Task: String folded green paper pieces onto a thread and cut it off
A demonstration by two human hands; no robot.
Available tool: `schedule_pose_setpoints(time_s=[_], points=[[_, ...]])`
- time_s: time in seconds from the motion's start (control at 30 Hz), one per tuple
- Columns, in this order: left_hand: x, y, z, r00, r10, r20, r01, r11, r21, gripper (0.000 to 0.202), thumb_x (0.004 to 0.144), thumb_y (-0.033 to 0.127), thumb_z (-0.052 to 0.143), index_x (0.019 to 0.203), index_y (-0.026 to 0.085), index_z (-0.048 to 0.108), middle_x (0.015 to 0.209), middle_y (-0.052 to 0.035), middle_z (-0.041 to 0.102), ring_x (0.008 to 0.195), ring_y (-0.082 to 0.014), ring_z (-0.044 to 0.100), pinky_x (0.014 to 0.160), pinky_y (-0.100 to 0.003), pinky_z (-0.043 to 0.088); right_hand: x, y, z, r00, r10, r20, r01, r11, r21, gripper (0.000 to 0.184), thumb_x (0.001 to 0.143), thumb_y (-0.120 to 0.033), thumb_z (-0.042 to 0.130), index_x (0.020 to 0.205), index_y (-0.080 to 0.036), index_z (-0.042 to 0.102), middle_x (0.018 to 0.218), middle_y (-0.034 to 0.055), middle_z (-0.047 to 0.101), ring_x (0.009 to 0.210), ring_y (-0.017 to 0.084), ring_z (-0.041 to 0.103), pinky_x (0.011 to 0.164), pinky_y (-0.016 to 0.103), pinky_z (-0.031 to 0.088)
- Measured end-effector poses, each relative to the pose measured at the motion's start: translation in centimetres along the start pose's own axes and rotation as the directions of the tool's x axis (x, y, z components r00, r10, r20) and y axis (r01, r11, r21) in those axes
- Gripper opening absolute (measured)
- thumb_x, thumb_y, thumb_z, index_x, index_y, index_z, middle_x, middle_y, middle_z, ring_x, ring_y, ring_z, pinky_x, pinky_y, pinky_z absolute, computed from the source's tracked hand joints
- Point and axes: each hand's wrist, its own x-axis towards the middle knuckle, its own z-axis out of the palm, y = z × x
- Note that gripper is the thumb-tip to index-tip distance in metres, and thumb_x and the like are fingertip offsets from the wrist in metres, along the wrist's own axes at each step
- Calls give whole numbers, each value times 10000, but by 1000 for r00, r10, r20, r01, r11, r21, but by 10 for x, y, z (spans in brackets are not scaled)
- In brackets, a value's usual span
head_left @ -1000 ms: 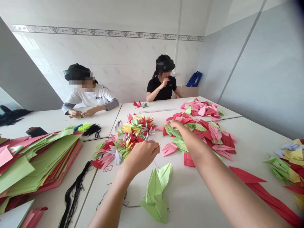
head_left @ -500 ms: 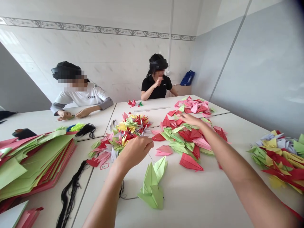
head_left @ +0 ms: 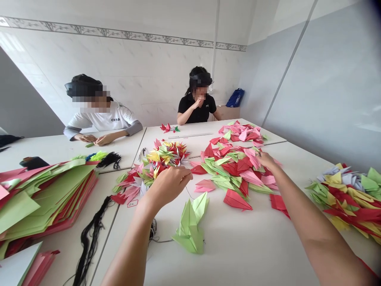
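Two joined light-green folded paper cranes lie on the table before me, with a dark thread running from them. My left hand is closed in a pinch above them; a thin line of thread drops from its fingertips toward the cranes. My right hand reaches to the far right side of a heap of red, green and pink folded papers. Its fingers are closed against a pink folded paper, partly hidden by the hand. A red folded piece lies in front of the heap.
Strung multicoloured cranes lie beyond my left hand. Stacked paper sheets and black cords are at left. More folded pieces lie at right, and a pink pile behind. Two people sit across the table.
My right hand has moved right across the heap and closed at the pink paper. A red piece near my right forearm is now more exposed. The left hand has barely moved.
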Motion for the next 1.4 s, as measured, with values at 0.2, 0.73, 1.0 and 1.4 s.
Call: schedule_pose_setpoints(time_s=[0.2, 0.73, 1.0, 1.4], points=[[-5, -2, -10, 999, -29, -22, 29, 1000, -10, 371, 1019, 252, 376, 838, 200, 695, 828, -50, 719, 724, -186, 656, 653, -261, 437, -58, -45, -14, 973, -223, 58, 209, 960, 186, 384, 1067, -308, 337, 1327, -194, 597, 1374, 132, 630, 1283, 249, 587, 1080, 390, 461], [-15, -11, -20, 922, -58, -382, 44, 998, -46, 336, 994, 283, 492, 1248, 264, 711, 786, 20, 761, 611, -116, 635, 637, -220, 457, -222, -58, 41, 697, -495, 519, 444, 866, 230, 384, 936, -290, 561, 1314, -293, 628, 1322, 92, 650, 1117, 279, 675, 913, 402, 565], [-18, -3, -24, 901, -13, -434, -12, 998, -56, 337, 1019, 269, 461, 1218, 242, 731, 963, -9, 798, 718, -130, 684, 669, -237, 465, -185, -47, 26, 839, -532, -115, 544, 827, 138, 324, 1042, -320, 382, 967, -239, 687, 1122, 129, 684, 1117, 294, 637, 987, 482, 514], [-21, 8, -27, 913, -132, -386, 55, 978, -203, 186, 995, 214, 491, 1049, 236, 668, 948, 45, 781, 676, -96, 694, 655, -215, 464, -120, -63, 4, 866, -425, -264, 475, 864, 168, 397, 1015, -452, 431, 1228, -205, 658, 1279, 158, 675, 1252, 334, 606, 1051, 529, 495]])
